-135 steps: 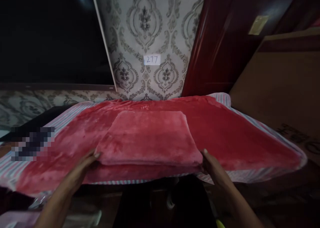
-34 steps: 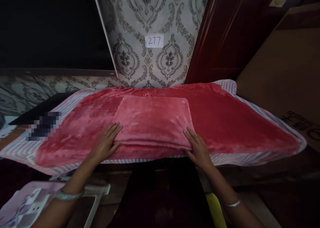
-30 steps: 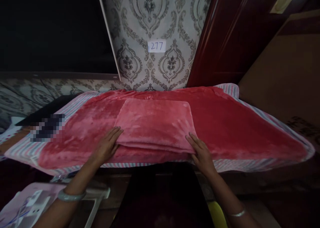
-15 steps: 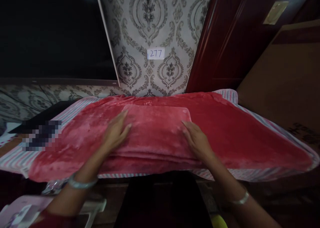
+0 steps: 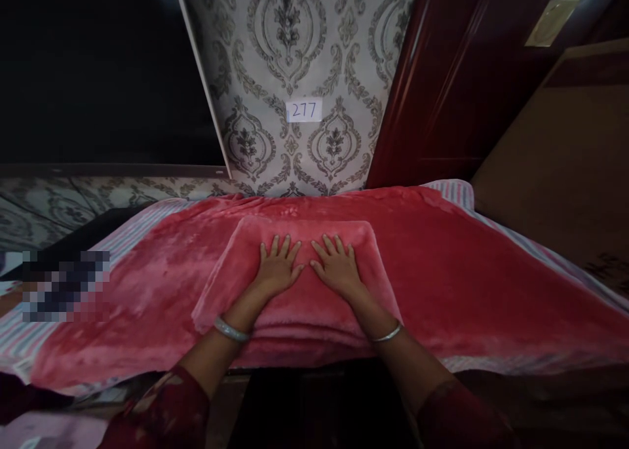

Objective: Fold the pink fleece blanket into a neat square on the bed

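Note:
A plush pink-red piece of cloth (image 5: 314,308), folded in layers into a rough rectangle, lies in the middle of the surface. My left hand (image 5: 279,265) rests flat on its top with fingers spread. Beside it, my right hand (image 5: 337,265) also presses flat on the folded cloth, fingers apart, the two thumbs close together. Neither hand grips anything. Under the folded piece spreads a large red plush blanket (image 5: 472,272), with a striped cloth (image 5: 137,229) showing along its edges.
A large dark screen (image 5: 98,75) stands at the back left. Patterned wallpaper behind carries a paper label (image 5: 303,110) reading 277. A dark red door (image 5: 442,95) and a cardboard box (image 5: 565,160) are on the right. A blurred-out item (image 5: 66,285) lies at the left edge.
Both hands have moved inward from the sides of the folded cloth onto its top, and the fingers are now spread flat. The view has shifted slightly.

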### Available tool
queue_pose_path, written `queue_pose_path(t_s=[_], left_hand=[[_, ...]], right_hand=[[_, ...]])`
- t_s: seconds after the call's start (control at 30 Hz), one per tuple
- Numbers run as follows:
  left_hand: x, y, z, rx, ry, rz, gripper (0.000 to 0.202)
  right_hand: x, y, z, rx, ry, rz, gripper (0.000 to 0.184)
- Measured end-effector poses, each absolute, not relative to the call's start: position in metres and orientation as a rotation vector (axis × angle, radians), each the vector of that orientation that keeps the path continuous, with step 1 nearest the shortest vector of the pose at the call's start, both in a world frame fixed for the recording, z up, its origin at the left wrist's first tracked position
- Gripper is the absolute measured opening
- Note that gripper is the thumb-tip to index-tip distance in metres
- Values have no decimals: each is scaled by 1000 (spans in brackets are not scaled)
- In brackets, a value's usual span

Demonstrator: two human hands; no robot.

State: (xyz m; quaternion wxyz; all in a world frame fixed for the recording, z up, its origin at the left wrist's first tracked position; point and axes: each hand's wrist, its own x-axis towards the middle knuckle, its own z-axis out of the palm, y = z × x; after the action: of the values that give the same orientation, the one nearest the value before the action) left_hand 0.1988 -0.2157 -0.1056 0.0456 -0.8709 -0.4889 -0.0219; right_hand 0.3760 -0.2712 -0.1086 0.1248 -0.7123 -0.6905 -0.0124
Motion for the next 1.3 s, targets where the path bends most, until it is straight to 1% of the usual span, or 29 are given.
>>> queue_pose_path(t_s=[0.33,0.53,0.63,0.77,0.9,1.0,1.1,1.2,1.3], left_hand=[[201,-219,-95,-2679,-1528,-89,67],[173,-225,-80,-2657,-1537,-128,65],[139,-236,-81,-2559,-1646,-105,64],[102,-252,-89,-2539,-1715,-171,63],[95,-263,-89,-2512,-1737,-198,60],[113,-271,-75,-2475,-1678,-312,50],[146,-283,-58,-2605,-1524,-459,45],[180,-301,-58,-2756,-1337,-478,51],[201,-320,-83,-2797,-1225,-426,60]], right_hand=[[377,-274,-104,-2090,-2033,-55,57],[398,-315,-104,-2088,-2097,-32,56],[415,-345,-116,-2123,-2055,-13,52],[436,-379,-144,-2152,-1933,13,50],[452,-397,-157,-2081,-1882,-6,49],[458,-392,-136,-2018,-1876,-64,42],[448,-363,-95,-1868,-1924,-118,41],[423,-314,-64,-1598,-2098,-69,48],[397,-271,-63,-1591,-2249,5,52]])
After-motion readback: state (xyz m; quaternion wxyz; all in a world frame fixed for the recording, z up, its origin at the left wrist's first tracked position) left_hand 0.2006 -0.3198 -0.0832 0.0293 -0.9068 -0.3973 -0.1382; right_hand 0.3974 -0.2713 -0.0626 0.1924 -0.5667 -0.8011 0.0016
